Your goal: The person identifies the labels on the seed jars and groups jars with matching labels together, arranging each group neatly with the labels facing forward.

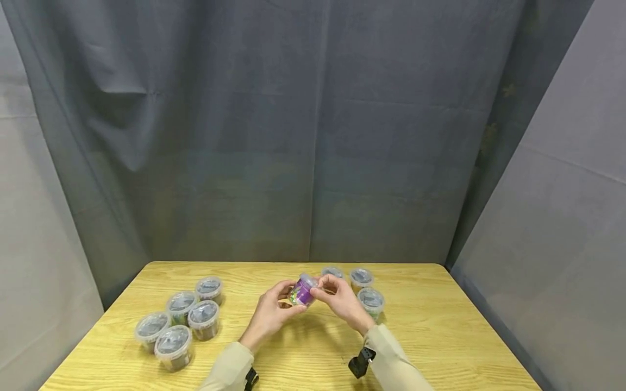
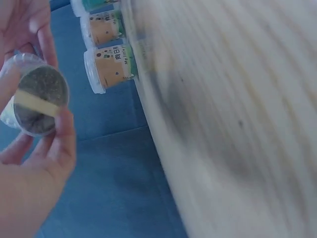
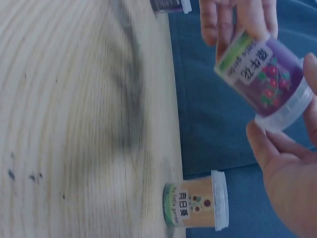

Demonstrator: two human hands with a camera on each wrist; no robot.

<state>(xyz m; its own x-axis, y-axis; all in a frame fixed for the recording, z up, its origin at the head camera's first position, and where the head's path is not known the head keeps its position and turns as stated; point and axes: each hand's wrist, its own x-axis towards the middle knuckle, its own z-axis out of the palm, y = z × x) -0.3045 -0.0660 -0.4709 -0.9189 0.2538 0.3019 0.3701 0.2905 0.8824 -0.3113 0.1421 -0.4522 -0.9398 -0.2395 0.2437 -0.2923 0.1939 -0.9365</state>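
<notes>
Over the middle of the table, a small plastic cup with a purple label [image 1: 303,290] is held tilted between both hands. My left hand [image 1: 274,310] grips the cup's lower body between thumb and fingers. At its clear lid [image 3: 285,113], my right hand [image 1: 342,303] pinches the rim. The right wrist view shows red flowers and Chinese characters printed on the label [image 3: 265,74]. Dark soil-like filling and a tan strip show at the cup's round base [image 2: 42,94] in the left wrist view.
Several lidded cups [image 1: 203,319] stand grouped on the left of the wooden table [image 1: 440,336]. More cups [image 1: 371,302] stand just beyond my right hand, one partly hidden. A grey curtain [image 1: 313,136] hangs behind the table, with pale cloth panels at both sides.
</notes>
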